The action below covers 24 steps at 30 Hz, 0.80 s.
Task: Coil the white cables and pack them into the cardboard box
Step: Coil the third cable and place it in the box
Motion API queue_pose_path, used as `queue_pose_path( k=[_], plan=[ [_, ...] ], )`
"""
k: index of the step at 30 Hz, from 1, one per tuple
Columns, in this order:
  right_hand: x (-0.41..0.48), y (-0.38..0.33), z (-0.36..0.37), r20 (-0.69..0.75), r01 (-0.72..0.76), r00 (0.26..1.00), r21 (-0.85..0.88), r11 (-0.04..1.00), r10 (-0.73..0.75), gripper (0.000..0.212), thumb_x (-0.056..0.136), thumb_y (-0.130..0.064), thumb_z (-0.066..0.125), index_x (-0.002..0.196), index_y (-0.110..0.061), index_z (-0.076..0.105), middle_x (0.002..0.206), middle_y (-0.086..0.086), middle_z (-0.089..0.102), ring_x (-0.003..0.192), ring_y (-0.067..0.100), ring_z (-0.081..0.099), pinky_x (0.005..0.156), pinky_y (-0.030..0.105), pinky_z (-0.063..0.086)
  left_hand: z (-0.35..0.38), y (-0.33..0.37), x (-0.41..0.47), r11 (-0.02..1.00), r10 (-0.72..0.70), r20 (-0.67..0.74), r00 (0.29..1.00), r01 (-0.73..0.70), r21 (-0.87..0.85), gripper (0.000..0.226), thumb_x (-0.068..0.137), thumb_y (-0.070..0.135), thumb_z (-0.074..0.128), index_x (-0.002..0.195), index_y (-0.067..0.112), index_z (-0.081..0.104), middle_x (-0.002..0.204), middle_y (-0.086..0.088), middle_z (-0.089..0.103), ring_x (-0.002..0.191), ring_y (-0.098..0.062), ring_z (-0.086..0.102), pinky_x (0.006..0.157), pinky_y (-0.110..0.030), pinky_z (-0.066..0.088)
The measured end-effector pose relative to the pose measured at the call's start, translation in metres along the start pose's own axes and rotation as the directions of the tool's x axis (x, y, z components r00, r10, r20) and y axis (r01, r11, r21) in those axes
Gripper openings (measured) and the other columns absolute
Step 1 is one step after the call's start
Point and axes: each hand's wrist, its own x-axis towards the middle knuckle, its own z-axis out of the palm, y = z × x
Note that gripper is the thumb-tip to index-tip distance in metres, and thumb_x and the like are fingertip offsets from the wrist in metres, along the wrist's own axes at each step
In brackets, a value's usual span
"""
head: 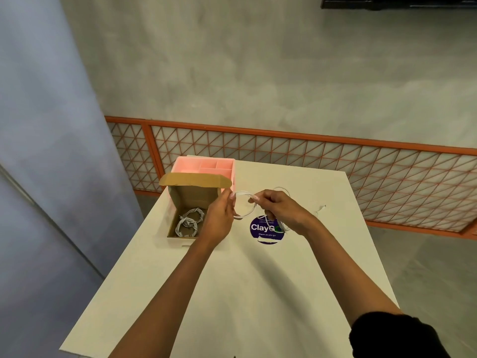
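Cable, white, hangs in a loop just right of the box, held above the table by both hands. Left hand pinches one side of the loop with its fingertips; right hand curls round the other side, with slack trailing right of it down to the table. Box stands open, two coils lying inside. Behind the box is a pink tray; right of the box, a purple sticker.
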Motion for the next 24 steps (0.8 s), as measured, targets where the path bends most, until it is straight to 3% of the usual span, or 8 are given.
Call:
queue_pose_path(
  k=[2, 6, 8, 10, 13, 16, 18, 24],
  plan=[
    [-0.002, 0.003, -0.006, 0.009, -0.008, 1.0, -0.014, 1.0, 0.008, 0.023, 0.097, -0.029, 0.05, 0.107, -0.011, 0.061, 0.074, 0.006, 0.051, 0.063, 0.01, 0.049, 0.059, 0.017, 0.042, -0.003, -0.001, 0.004, 0.997, -0.081, -0.001, 0.997, 0.081, -0.019, 0.033, 0.103, 0.029, 0.03, 0.123, 0.013, 0.049, 0.11, -0.004, 0.06, 0.101, -0.016, 0.057, 0.07, -0.012, 0.045],
    [-0.005, 0.011, -0.017, 0.049, 0.012, 0.999, -0.081, 0.997, -0.008, 0.009, 0.091, -0.019, 0.061, 0.094, -0.017, 0.069, 0.085, 0.001, 0.071, 0.077, 0.007, 0.064, 0.066, 0.016, 0.049, -0.011, -0.007, 0.007, 0.993, -0.114, -0.002, 0.994, 0.114, -0.031, 0.034, 0.102, 0.031, 0.029, 0.125, 0.014, 0.048, 0.114, -0.001, 0.059, 0.105, -0.014, 0.056, 0.078, -0.02, 0.045],
    [-0.004, 0.015, -0.019, 0.043, 0.024, 0.999, -0.193, 0.981, -0.016, 0.005, 0.087, -0.018, 0.066, 0.09, -0.017, 0.071, 0.086, 0.0, 0.072, 0.081, 0.008, 0.064, 0.072, 0.02, 0.049, -0.011, -0.007, 0.007, 0.992, -0.106, 0.033, 0.994, 0.108, -0.066, 0.032, 0.102, 0.03, 0.028, 0.123, 0.016, 0.048, 0.112, -0.002, 0.059, 0.101, -0.016, 0.059, 0.07, -0.017, 0.052],
    [-0.002, 0.019, -0.018, 0.023, 0.024, 1.0, -0.303, 0.953, -0.018, 0.004, 0.086, -0.017, 0.067, 0.088, -0.015, 0.07, 0.085, -0.002, 0.069, 0.08, 0.01, 0.061, 0.068, 0.018, 0.046, -0.007, -0.006, 0.005, 0.985, -0.093, 0.089, 0.992, 0.105, -0.136, 0.027, 0.103, 0.027, 0.028, 0.117, 0.015, 0.048, 0.102, -0.003, 0.057, 0.09, -0.018, 0.06, 0.061, -0.018, 0.056],
    [0.005, 0.026, -0.015, -0.091, 0.011, 0.995, -0.375, 0.927, -0.049, 0.003, 0.087, -0.011, 0.066, 0.086, -0.011, 0.068, 0.083, -0.001, 0.064, 0.077, 0.017, 0.059, 0.065, 0.019, 0.046, -0.003, -0.006, 0.003, 0.976, -0.096, 0.183, 0.978, 0.129, -0.178, 0.034, 0.103, 0.028, 0.029, 0.113, 0.002, 0.049, 0.086, -0.011, 0.047, 0.078, -0.025, 0.053, 0.057, -0.021, 0.056],
    [0.011, 0.03, -0.015, -0.268, 0.025, 0.961, -0.186, 0.982, -0.075, 0.009, 0.088, -0.007, 0.064, 0.079, -0.01, 0.066, 0.073, 0.003, 0.064, 0.074, 0.026, 0.064, 0.074, 0.031, 0.056, -0.001, -0.002, -0.002, 0.966, -0.069, 0.291, 0.954, 0.136, -0.218, 0.032, 0.102, 0.027, 0.031, 0.104, -0.001, 0.047, 0.077, -0.008, 0.04, 0.068, -0.016, 0.048, 0.061, -0.03, 0.059],
    [0.013, 0.028, -0.014, -0.342, 0.049, 0.938, -0.002, 0.999, -0.047, 0.008, 0.088, -0.004, 0.063, 0.081, -0.006, 0.066, 0.074, 0.007, 0.065, 0.075, 0.027, 0.068, 0.074, 0.028, 0.059, 0.001, 0.002, -0.004, 0.961, -0.044, 0.338, 0.94, 0.132, -0.243, 0.025, 0.102, 0.025, 0.032, 0.093, 0.005, 0.043, 0.073, -0.001, 0.035, 0.062, -0.008, 0.043, 0.066, -0.04, 0.06],
    [0.015, 0.014, -0.005, -0.245, -0.006, 0.961, 0.44, 0.898, 0.127, 0.011, 0.09, 0.001, 0.057, 0.098, 0.007, 0.063, 0.08, 0.015, 0.066, 0.064, 0.012, 0.068, 0.063, 0.016, 0.056, 0.003, 0.005, -0.003, 0.975, 0.009, 0.353, 0.936, 0.071, -0.212, 0.024, 0.103, 0.023, 0.031, 0.084, 0.011, 0.04, 0.073, -0.001, 0.037, 0.064, -0.01, 0.043, 0.067, -0.043, 0.06]
  ],
)
